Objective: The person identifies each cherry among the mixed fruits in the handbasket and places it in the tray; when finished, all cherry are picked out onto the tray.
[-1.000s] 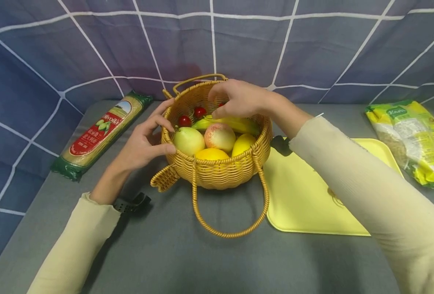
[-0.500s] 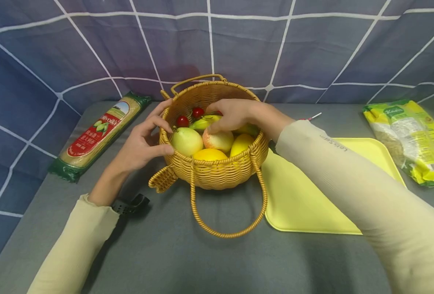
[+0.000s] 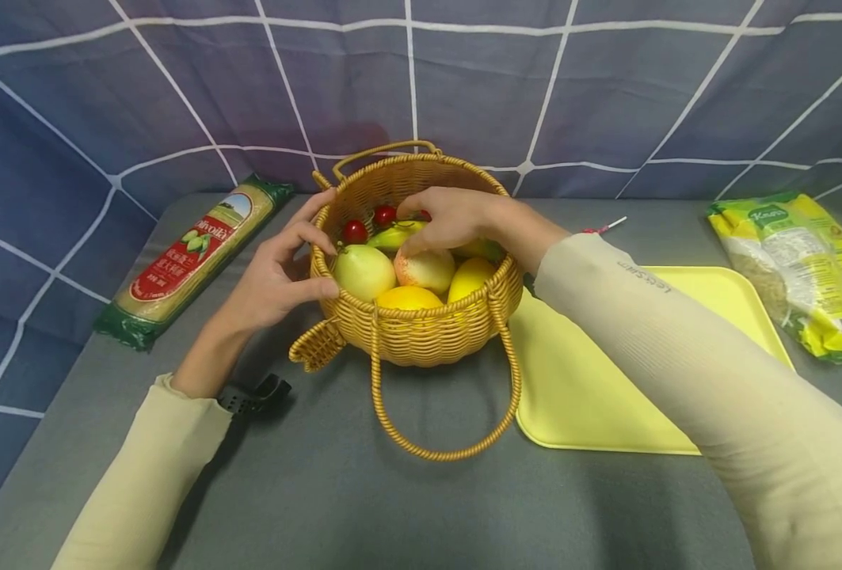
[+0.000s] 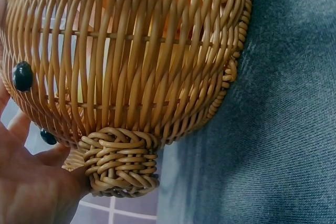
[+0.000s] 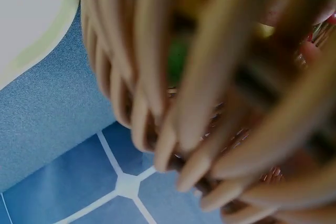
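Observation:
A round yellow wicker basket [image 3: 421, 336] stands in the middle of the head view. It holds a pear [image 3: 365, 273], a peach [image 3: 426, 271], a banana [image 3: 394, 236], red cherries [image 3: 354, 232] and yellow fruits [image 3: 408, 298]. My left hand [image 3: 281, 269] grips the basket's left rim, fingers over the edge and thumb lower down. In the left wrist view that hand lies against the wicker beside a woven stub [image 4: 123, 163]. My right hand [image 3: 456, 219] reaches inside, thumb on the peach, index finger beyond the banana. The other fingers are hidden, so I cannot tell whether it grips anything.
A spaghetti pack [image 3: 196, 261] lies at the left and a yellow-green food bag [image 3: 794, 277] at the far right. Under my right forearm is a yellow tray [image 3: 577, 396]. A lollipop [image 3: 606, 226] lies behind it. The basket handle [image 3: 443, 455] hangs forward onto the grey table [image 3: 363, 499].
My right hand has lowered from above the fruit into the basket, its thumb coming onto the peach, then stayed there. My left hand keeps its place on the rim.

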Action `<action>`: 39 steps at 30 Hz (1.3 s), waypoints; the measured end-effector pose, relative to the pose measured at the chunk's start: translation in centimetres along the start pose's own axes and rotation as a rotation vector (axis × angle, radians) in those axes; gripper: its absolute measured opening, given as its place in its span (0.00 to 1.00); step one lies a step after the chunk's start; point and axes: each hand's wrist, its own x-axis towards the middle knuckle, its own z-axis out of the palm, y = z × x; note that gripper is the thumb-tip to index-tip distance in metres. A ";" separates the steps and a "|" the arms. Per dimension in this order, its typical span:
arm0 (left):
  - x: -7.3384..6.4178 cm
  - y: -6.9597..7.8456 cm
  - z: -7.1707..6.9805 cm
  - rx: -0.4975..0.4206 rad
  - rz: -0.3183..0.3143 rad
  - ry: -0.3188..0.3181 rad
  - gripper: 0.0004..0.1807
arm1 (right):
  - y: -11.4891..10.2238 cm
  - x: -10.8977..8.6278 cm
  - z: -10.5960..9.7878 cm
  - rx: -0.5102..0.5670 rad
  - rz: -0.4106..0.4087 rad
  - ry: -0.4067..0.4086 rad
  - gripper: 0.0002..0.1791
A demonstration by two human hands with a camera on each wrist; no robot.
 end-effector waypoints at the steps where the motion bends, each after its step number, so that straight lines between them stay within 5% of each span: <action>1: 0.0 0.0 0.0 0.001 0.001 -0.001 0.32 | 0.0 0.0 0.0 -0.002 -0.010 0.013 0.34; 11: -0.1 0.0 0.1 -0.003 -0.001 0.003 0.32 | 0.0 -0.2 0.3 0.001 -0.132 0.197 0.21; 31: -0.1 0.1 0.2 -0.010 0.003 0.011 0.35 | -0.6 -0.2 0.7 0.001 -0.136 -0.184 0.41; 39: -0.1 0.0 0.3 -0.012 0.002 0.014 0.36 | -0.4 -0.2 0.6 0.021 -0.213 -0.107 0.38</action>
